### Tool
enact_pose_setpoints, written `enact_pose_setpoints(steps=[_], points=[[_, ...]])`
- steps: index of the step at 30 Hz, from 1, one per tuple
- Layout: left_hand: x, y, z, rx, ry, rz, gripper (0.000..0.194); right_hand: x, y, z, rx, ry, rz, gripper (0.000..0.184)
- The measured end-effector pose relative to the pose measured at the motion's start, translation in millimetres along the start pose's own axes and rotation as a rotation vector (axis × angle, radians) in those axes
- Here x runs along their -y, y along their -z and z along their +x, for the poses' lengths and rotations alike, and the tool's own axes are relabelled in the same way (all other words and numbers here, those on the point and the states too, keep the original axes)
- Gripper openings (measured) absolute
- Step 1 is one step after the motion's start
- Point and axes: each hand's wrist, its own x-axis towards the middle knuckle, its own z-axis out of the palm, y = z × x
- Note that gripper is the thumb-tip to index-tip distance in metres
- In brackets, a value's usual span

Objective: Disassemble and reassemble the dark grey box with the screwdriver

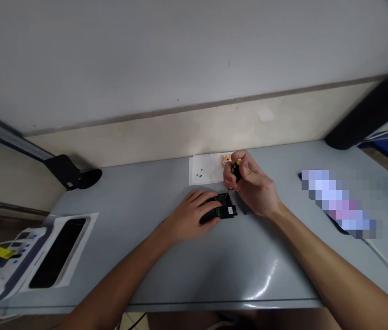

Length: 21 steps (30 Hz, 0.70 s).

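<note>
My left hand (pixel 190 215) lies over a small black device (pixel 222 211) with an exposed green circuit board, its fingers curled round the device's left end and holding it on the grey table (pixel 214 266). My right hand (pixel 252 185) is closed on a small screwdriver (pixel 236 169) with a black and yellow handle, held upright with its thin tip down on the device. Behind the hands lies a white paper sheet (pixel 202 167) with a few tiny black screws (pixel 200 173) on it, and a small orange piece (pixel 227 159) at its right edge.
A white machine with a dark screen and blue buttons (pixel 32 256) stands at the table's left front. A black lamp foot (pixel 77 176) sits at the back left. A dark flat object, partly blurred (pixel 338 206), lies at the right. A black bar (pixel 369 114) slants down at the back right.
</note>
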Motion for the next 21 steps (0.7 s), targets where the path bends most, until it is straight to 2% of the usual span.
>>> enact_pose_setpoints(steps=[6, 12, 21], points=[[2.0, -2.3, -0.4, 0.002, 0.001, 0.012, 0.029, 2.8, -0.9, -0.3, 0.027, -0.019, -0.021, 0.036], [2.3, -2.4, -1.7, 0.008, 0.0, 0.022, 0.03, 7.2, -1.3, -0.4, 0.002, -0.047, -0.052, 0.03], [1.8, -2.2, -0.8, -0.004, -0.014, 0.018, 0.029, 4.1, -3.2, -0.6, 0.001, -0.023, -0.04, 0.034]])
